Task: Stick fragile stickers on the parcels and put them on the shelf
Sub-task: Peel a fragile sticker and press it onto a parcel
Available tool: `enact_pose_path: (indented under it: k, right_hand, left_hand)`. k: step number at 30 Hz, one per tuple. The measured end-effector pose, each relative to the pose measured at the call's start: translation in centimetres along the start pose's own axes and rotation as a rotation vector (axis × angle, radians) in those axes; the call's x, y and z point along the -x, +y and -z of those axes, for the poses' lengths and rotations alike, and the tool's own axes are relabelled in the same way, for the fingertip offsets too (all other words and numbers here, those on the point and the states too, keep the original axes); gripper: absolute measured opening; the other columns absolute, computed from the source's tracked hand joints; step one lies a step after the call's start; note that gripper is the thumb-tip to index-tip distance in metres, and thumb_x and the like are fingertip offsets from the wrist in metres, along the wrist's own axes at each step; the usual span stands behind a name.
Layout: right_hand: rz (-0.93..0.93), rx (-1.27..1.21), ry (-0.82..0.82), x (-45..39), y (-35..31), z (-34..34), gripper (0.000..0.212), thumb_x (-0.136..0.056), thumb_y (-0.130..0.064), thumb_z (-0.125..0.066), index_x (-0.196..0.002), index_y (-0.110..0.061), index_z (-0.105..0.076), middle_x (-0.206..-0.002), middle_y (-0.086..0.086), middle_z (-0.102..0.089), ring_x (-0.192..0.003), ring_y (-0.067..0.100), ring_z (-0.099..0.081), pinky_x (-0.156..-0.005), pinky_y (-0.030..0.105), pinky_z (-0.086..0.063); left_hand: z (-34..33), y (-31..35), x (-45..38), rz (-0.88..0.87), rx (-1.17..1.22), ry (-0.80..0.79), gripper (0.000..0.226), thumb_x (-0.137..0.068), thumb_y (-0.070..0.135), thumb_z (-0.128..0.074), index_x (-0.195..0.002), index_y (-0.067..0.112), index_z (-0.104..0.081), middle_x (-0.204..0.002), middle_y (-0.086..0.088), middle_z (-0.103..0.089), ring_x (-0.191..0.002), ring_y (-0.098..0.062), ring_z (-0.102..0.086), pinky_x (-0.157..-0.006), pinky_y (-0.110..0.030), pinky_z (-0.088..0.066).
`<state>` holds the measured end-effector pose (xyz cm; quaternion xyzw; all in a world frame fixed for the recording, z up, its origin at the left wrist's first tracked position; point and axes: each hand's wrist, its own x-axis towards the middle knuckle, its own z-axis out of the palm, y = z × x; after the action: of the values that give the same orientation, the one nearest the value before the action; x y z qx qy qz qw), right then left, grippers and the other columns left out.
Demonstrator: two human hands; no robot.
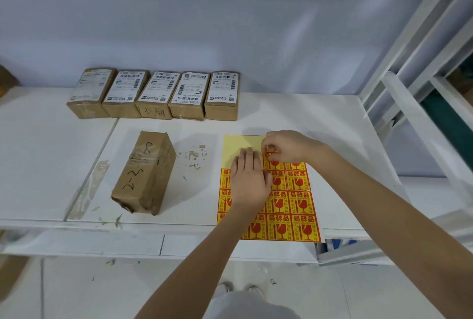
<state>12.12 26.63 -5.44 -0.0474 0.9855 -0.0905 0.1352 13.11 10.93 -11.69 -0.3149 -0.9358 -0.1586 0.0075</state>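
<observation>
White worktop (294, 114), brown parcel (144, 172) lying left of sticker sheet (286, 206). Left hand (249, 180) pressing flat, fingers straight, on sheet. Right hand (286, 147) seemingly pinching a sticker corner.

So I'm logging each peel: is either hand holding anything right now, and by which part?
The right hand pinches a fragile sticker at its top edge. The left hand only presses flat on the sticker sheet.
</observation>
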Motion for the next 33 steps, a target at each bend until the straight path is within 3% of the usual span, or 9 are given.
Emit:
enact_pose_path:
  k: [7,14,22,25,29,33]
  right_hand:
    - [-0.017,-0.016,0.024,0.0,-0.14,-0.31,0.027,-0.086,-0.023,-0.064,-0.114,-0.02,-0.061,-0.1,-0.003,-0.056,-0.086,0.014,-0.053,-0.072,0.026,-0.043]
    - [-0.018,0.012,0.015,-0.19,-0.17,-0.33,0.023,-0.086,-0.021,-0.064,-0.109,-0.019,-0.063,-0.097,-0.001,-0.057,-0.084,0.012,-0.05,-0.073,0.026,-0.041]
    - [0.009,-0.047,-0.014,-0.38,0.08,-0.08,0.018,-0.083,-0.018,-0.067,-0.092,-0.023,-0.052,-0.091,0.001,-0.057,-0.081,0.017,-0.053,-0.071,0.031,-0.046]
    - [0.004,-0.067,0.01,-0.21,0.19,-0.2,0.02,-0.084,-0.018,-0.067,-0.101,-0.019,-0.055,-0.098,-0.001,-0.054,-0.081,0.01,-0.049,-0.07,0.024,-0.041]
    - [-0.021,-0.112,0.033,0.07,0.4,-0.44,0.038,-0.087,-0.022,-0.065,-0.123,-0.017,-0.056,-0.109,0.002,-0.052,-0.079,0.003,-0.045,-0.073,0.02,-0.038]
    - [-0.001,-0.095,0.064,0.41,0.52,-0.62,0.031,-0.088,-0.025,-0.063,-0.119,-0.019,-0.063,-0.106,0.001,-0.053,-0.08,0.006,-0.047,-0.075,0.021,-0.041]
  left_hand:
    - [-0.05,-0.04,0.02,0.008,-0.004,-0.006,0.069,-0.087,0.041,-0.013,-0.136,0.004,-0.045,-0.142,-0.014,-0.046,-0.136,-0.03,-0.036,-0.113,-0.042,-0.024]
    - [-0.28,-0.09,-0.03,0.003,0.009,0.026,0.063,-0.088,0.038,-0.022,-0.129,0.003,-0.052,-0.134,-0.015,-0.053,-0.13,-0.032,-0.044,-0.108,-0.045,-0.033]
    - [-0.11,-0.07,0.02,0.002,0.019,0.017,0.068,-0.087,0.039,-0.014,-0.134,0.004,-0.047,-0.14,-0.015,-0.047,-0.135,-0.031,-0.037,-0.112,-0.044,-0.026]
    - [-0.18,-0.11,0.0,0.005,0.007,0.023,0.065,-0.088,0.038,-0.017,-0.132,0.004,-0.051,-0.137,-0.015,-0.05,-0.133,-0.031,-0.041,-0.111,-0.044,-0.029]
    - [-0.1,-0.06,-0.03,0.002,-0.007,0.033,0.063,-0.088,0.038,-0.02,-0.129,0.002,-0.053,-0.134,-0.015,-0.053,-0.13,-0.031,-0.044,-0.109,-0.044,-0.032]
    - [-0.17,-0.08,0.02,-0.002,-0.006,0.021,0.065,-0.089,0.038,-0.019,-0.13,0.002,-0.052,-0.136,-0.016,-0.052,-0.131,-0.031,-0.043,-0.11,-0.044,-0.03]
